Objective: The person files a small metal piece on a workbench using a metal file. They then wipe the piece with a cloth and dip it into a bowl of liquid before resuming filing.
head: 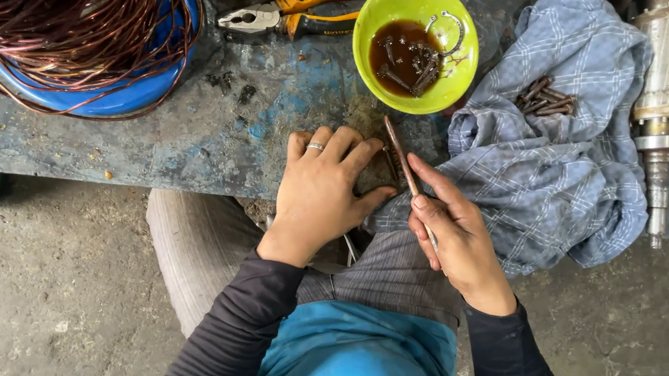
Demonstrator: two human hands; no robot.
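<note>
Two hands work at the desk (pixel 178 139) edge: the left hand (pixel 323 193) lies flat, fingers spread, pressing a small dark part (pixel 390 163) against the surface, while the right hand (pixel 456 237) is closed around a thin rusty blade (pixel 400 155) whose tip meets that part. Just beyond stands a green bowl (pixel 448 7) of brown liquid, beside a blue checked cloth (pixel 551 172).

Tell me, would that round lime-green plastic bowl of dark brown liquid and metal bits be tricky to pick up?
Probably. The lime-green plastic bowl holds dark brown liquid that would likely slosh if tilted. Its thin plastic looks light and may flex. It might also slide easily when pushed.
</note>
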